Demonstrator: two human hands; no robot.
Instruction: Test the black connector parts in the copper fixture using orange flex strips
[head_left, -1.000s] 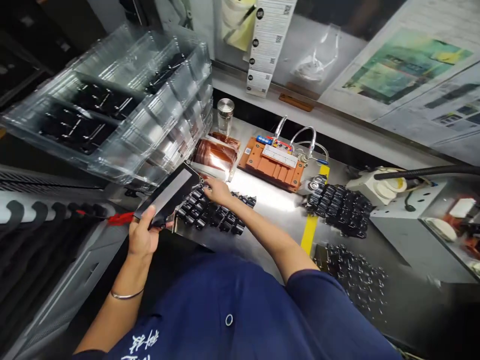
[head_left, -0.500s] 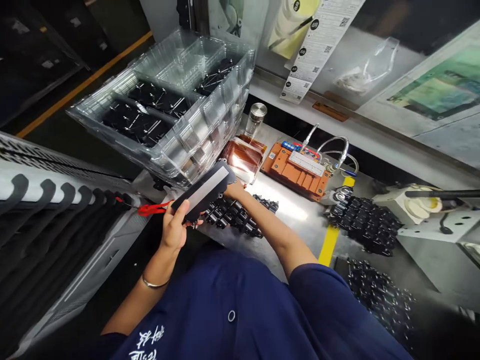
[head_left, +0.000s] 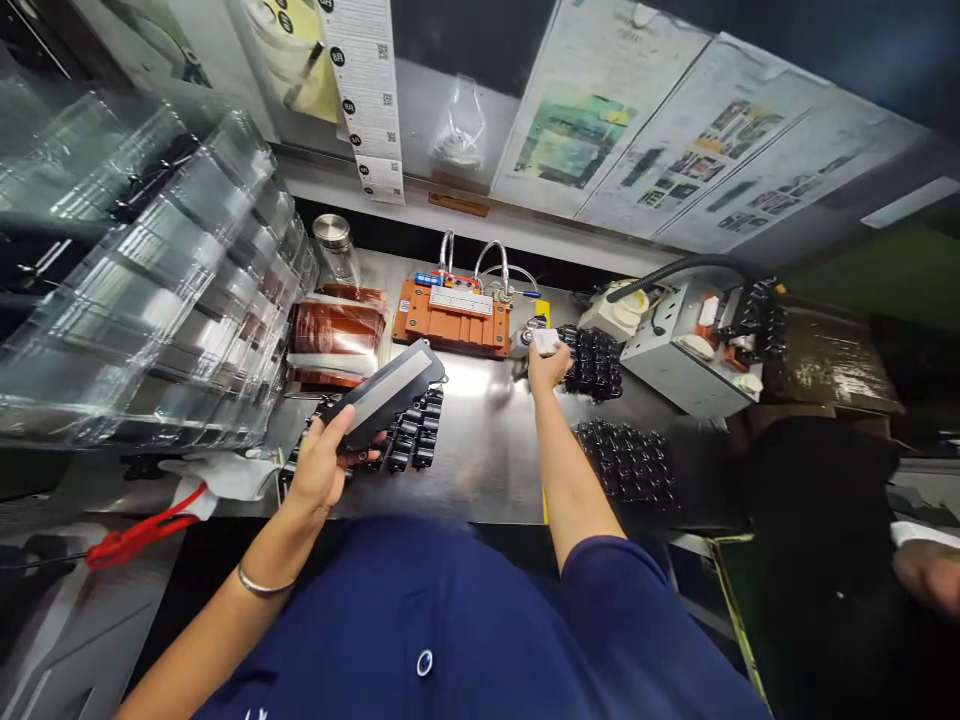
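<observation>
My left hand [head_left: 319,465] grips a long black plastic cover [head_left: 390,395] with a light grey strip along its face. The cover is tilted above rows of small black parts [head_left: 412,430] on the metal bench. Stretched forward, my right hand [head_left: 549,370] has its fingers closed on a small white square piece [head_left: 546,342], whose material I cannot make out. Just behind those fingers is a small shiny metal-topped item [head_left: 535,323], partly hidden. Stacked black parts [head_left: 596,365] lie right beside the hand.
An orange fixture [head_left: 454,325] with cables stands at the bench's back. Left of it are brown film packs [head_left: 337,340], a lidded glass jar [head_left: 337,250] and stacked clear trays [head_left: 217,270]. A grey machine box [head_left: 675,350] stands right. Another person's hand [head_left: 934,570] shows at far right.
My right hand has left the cover's far end and reached right, where it now holds the white piece. My left hand keeps the cover. The view has swung to the right.
</observation>
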